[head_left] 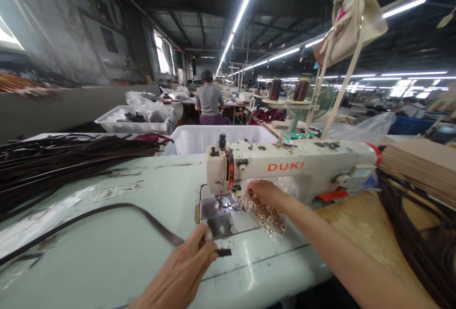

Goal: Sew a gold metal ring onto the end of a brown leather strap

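Left hand (194, 254) pinches leather-like strap (160, 226); right hand (262, 192), two o'clock, seemingly picks metal rings (271, 219), grip unclear; next calls for freeing one.

The pale green worktop (117, 247) has a ruler scale (249, 264) along its near edge. A sewing machine (258, 158) stands towards its far edge, gold hardware (270, 219) heaped beside it. Dark straps (81, 159) cover the far left corner; one loose strap (130, 206) curves in from the left edge.
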`<state>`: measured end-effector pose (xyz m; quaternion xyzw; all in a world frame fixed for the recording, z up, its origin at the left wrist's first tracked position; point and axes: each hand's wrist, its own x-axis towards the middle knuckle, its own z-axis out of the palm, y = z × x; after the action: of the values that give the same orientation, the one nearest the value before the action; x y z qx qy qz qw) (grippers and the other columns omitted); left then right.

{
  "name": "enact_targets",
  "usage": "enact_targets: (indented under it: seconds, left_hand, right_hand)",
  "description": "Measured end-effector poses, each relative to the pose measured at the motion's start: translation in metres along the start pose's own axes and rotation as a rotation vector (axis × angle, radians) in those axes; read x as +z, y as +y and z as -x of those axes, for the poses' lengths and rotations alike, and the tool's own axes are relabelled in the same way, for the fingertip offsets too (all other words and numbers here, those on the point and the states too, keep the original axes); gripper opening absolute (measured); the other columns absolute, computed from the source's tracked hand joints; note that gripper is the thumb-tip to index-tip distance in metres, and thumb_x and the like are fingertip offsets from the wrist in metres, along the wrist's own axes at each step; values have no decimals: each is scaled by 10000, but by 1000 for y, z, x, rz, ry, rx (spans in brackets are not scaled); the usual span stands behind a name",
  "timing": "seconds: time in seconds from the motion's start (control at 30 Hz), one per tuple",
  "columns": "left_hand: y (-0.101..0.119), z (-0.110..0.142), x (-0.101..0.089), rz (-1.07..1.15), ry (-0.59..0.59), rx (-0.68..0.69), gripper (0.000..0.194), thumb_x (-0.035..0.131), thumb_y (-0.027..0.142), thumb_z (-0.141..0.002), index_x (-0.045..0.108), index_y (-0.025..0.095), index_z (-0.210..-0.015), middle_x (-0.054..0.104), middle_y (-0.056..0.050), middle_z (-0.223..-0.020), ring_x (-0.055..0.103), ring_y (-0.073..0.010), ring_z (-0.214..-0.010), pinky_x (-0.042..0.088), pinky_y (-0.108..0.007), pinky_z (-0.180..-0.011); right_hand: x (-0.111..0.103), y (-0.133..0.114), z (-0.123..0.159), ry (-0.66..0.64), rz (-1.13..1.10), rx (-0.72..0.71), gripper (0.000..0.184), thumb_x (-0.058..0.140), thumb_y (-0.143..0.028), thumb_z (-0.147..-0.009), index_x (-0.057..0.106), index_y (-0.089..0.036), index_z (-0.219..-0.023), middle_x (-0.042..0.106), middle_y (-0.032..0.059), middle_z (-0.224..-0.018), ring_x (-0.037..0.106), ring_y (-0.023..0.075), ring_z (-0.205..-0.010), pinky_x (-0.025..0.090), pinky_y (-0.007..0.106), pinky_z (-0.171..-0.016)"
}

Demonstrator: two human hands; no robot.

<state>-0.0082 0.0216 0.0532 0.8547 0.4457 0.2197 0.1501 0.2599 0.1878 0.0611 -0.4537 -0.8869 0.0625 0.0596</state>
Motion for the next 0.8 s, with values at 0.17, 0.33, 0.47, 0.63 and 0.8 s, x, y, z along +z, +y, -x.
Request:
enact_targets:
  seconds: [0.17,0.33,0.47,0.63,0.8]
  left_hand:
    - [-4,1,11,12,92,-1,278,245,282,-1011,513,223,-966,602,-14,-800,592,-155,-665,442,-229,-634]
    - [2,-3,21,97,190,-160,231,330,359,-1013,527,280,-1105,658,8,-951,627,-167,-819,443,-236,-736]
    - [19,-8,18,215,188,-196,213,371,355,-1004,567,292,-1058,657,43,-863,623,-147,-770,423,-212,-695]
    - [30,-10,19,231,183,-232,217,366,314,-998,576,267,-1028,654,36,-802,614,-139,-672,391,-209,-615]
    - [32,-5,24,147,198,-276,197,366,297,-998,550,282,-1067,648,36,-776,618,-145,-653,374,-227,-608]
  right_hand:
    - [-1,4,-2,-34,5,8,141,542,-65,-814,621,-165,-876,646,57,-907,578,171,-783,366,235,-665]
    - [-15,-7,25,97,-19,159,155,461,-155,-917,599,-136,-849,649,88,-869,586,185,-780,374,256,-680]
    - [-19,-51,66,114,-168,206,207,462,-268,-932,612,-168,-829,641,13,-673,590,160,-631,388,238,-594]
    - [-6,-105,98,257,-423,187,178,549,-265,-874,590,-195,-716,610,-11,-663,563,160,-621,388,258,-597]
    - [7,-122,104,337,-521,83,159,502,-279,-922,581,-216,-798,616,3,-769,590,162,-706,442,253,-644]
